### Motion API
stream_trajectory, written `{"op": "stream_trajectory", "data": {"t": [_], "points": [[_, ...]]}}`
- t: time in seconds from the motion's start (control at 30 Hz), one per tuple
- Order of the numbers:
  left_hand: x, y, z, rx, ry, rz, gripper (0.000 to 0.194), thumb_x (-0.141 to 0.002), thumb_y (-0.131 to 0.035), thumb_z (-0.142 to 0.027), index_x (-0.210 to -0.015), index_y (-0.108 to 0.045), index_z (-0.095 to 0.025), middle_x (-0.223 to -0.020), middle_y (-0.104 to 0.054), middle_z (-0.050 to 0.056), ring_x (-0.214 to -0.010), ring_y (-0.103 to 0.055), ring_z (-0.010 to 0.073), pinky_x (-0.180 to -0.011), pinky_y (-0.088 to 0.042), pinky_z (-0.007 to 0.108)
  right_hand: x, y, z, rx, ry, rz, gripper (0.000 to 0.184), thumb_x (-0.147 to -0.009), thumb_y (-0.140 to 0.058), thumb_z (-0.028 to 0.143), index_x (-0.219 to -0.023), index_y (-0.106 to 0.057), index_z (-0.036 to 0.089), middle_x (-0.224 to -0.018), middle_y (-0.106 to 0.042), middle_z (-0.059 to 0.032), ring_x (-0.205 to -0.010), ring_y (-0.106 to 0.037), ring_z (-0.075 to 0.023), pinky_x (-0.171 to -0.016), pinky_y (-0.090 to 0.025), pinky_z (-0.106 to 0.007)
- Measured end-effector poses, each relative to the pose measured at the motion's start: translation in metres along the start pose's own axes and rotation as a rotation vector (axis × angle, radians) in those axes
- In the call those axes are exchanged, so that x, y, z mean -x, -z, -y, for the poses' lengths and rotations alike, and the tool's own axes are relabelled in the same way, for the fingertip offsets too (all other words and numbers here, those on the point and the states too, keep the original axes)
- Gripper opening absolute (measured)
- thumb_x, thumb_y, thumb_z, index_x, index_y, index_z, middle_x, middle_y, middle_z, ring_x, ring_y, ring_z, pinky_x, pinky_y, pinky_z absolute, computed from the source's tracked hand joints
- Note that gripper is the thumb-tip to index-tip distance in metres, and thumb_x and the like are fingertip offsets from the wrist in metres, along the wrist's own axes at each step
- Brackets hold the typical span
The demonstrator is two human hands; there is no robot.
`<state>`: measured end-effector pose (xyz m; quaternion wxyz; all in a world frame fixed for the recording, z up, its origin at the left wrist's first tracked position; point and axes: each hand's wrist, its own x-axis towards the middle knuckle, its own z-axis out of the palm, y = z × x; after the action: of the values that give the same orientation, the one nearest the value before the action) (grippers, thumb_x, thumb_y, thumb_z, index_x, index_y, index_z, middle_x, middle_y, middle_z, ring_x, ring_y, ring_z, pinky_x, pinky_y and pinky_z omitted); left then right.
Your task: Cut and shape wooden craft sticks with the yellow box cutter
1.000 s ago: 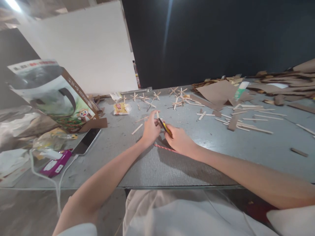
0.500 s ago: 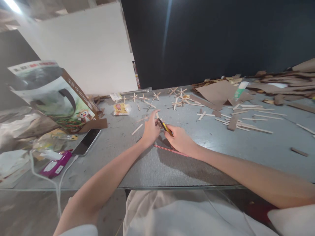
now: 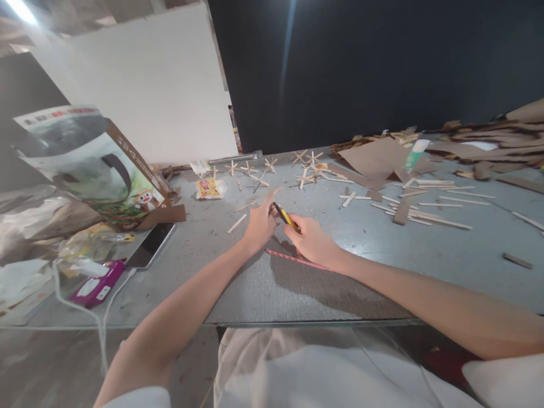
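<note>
My right hand is wrapped round a yellow and black utility knife, whose front end points up and left toward my left hand. My left hand is bent close beside the knife tip, its forefinger smeared by motion. Whatever its fingers pinch is hidden or blurred. Beneath my hands lies a thin red and pink striped strip, partly covered by my right wrist. A loose wooden stick rests left of my left hand.
Several star shapes of crossed sticks lie at the back. Loose wooden sticks, cardboard pieces and a green and white tube are on the right. On the left are a phone, a purple pack and a printed box.
My left forefinger has shifted slightly and is blurred. A pale stick end seen by the knife tip before no longer shows clearly. My right hand still holds the knife.
</note>
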<state>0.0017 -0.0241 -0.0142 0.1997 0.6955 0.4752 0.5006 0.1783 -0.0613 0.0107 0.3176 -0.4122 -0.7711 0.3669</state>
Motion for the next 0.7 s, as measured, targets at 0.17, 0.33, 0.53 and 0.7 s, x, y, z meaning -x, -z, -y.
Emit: {"op": "stream_trajectory", "data": {"t": [0.17, 0.33, 0.53, 0.7], "points": [[-0.0008, -0.0007, 0.0013, 0.016, 0.041, 0.003, 0.059, -0.080, -0.049, -0.003, -0.132, -0.063, -0.024, -0.069, -0.060, -0.007, -0.073, -0.067, 0.0136, -0.076, -0.052, 0.025, -0.0014, 0.0005, -0.0016, -0.020, -0.013, 0.023, 0.015, -0.097, -0.043, 0.027, -0.083, -0.049, 0.024, -0.055, -0.045, 0.0053, -0.050, -0.051, -0.0162, -0.056, -0.031, -0.028], [0.0002, -0.0025, -0.0039, 0.092, 0.095, -0.004, 0.057, -0.074, -0.049, -0.001, -0.124, -0.061, -0.024, -0.067, -0.062, -0.006, -0.068, -0.066, 0.0137, -0.070, -0.052, 0.025, -0.0020, -0.0014, -0.0021, -0.013, -0.012, 0.007, 0.015, -0.097, -0.042, 0.026, -0.084, -0.048, 0.024, -0.058, -0.044, 0.0057, -0.050, -0.045, -0.0150, -0.054, -0.028, -0.029], [-0.0036, -0.0043, 0.0017, 0.121, 0.130, -0.005, 0.048, -0.073, -0.051, -0.003, -0.114, -0.060, -0.024, -0.062, -0.055, -0.009, -0.061, -0.060, 0.0122, -0.067, -0.054, 0.025, -0.0054, -0.0024, -0.0048, 0.017, -0.006, -0.001, 0.017, -0.098, -0.041, 0.026, -0.084, -0.049, 0.024, -0.061, -0.045, 0.0045, -0.053, -0.043, -0.0157, -0.056, -0.028, -0.030], [-0.0064, -0.0030, 0.0057, 0.149, 0.121, 0.043, 0.040, -0.078, -0.052, -0.006, -0.113, -0.058, -0.024, -0.064, -0.058, -0.009, -0.064, -0.063, 0.0122, -0.070, -0.056, 0.026, -0.0089, -0.0007, -0.0088, -0.027, -0.056, 0.025, 0.018, -0.099, -0.041, 0.028, -0.085, -0.051, 0.024, -0.055, -0.040, 0.0060, -0.049, -0.044, -0.0161, -0.053, -0.027, -0.029]]}}
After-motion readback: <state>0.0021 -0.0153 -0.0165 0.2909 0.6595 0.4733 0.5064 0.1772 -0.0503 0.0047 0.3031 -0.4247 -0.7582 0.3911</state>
